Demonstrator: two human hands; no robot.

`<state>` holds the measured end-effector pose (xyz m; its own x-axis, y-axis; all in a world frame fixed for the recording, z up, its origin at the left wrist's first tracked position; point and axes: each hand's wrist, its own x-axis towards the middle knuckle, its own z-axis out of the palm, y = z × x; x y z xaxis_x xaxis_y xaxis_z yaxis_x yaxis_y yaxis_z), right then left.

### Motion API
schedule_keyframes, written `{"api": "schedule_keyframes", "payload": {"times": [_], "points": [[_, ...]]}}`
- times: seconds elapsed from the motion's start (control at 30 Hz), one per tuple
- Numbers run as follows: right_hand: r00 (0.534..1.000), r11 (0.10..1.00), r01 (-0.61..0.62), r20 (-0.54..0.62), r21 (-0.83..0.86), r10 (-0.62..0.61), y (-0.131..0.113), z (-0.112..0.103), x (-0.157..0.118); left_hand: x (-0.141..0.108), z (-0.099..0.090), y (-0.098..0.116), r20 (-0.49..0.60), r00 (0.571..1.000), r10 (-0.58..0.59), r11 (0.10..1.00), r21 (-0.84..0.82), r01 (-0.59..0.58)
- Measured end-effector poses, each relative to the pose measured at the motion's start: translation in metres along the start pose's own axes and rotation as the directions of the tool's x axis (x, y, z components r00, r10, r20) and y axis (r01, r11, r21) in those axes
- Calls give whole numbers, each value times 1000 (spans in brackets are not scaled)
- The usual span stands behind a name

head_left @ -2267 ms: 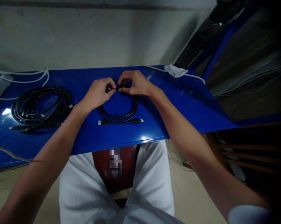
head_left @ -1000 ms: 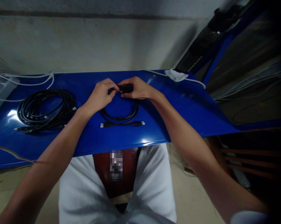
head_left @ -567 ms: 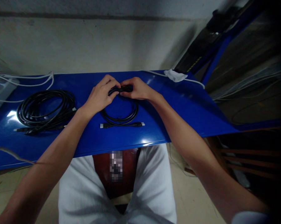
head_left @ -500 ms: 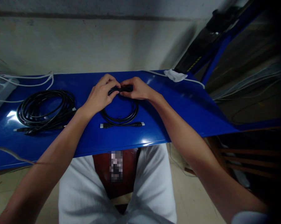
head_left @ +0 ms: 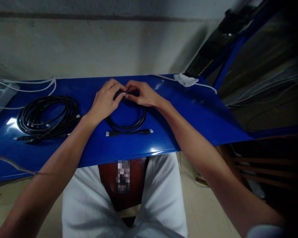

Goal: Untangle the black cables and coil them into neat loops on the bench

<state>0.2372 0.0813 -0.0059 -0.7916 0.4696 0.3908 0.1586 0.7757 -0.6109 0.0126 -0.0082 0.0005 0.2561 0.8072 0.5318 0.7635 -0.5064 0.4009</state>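
A black cable (head_left: 129, 127) lies coiled in a ring on the blue table (head_left: 193, 115), its two plugs pointing left and right along the near side. At the far side of the ring, my left hand (head_left: 108, 97) pinches the bundled strands with thumb and fingers. My right hand (head_left: 141, 94) is closed on the same part of the coil from the right. The fingertips of both hands nearly meet there and hide what lies between them.
A larger coil of black cable (head_left: 48, 115) is on the left of the table. Behind it are white cords (head_left: 40, 89) and a power strip (head_left: 0, 99). White crumpled material (head_left: 185, 80) sits at the back right, beside a blue frame (head_left: 231, 59).
The fingertips of both hands have shifted slightly at the top of the coil, with the right fingers more bent and raised. The coil stays in place.
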Motion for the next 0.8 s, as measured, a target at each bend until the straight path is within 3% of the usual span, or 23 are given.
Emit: {"api": "schedule_keyframes", "payload": {"times": [0.1,0.37,0.8], "points": [[996,1000,-6,-86,-1,6,1,4,0,0,2,-1,3,1000,-24,1000,0,24],[988,996,34,-147,-84,-46,5,9,1,1,7,-4,52,996,-70,997,-27,71],[985,989,-6,-171,146,31,15,12,2,0,6,-5,32,995,-92,994,-57,93]]}}
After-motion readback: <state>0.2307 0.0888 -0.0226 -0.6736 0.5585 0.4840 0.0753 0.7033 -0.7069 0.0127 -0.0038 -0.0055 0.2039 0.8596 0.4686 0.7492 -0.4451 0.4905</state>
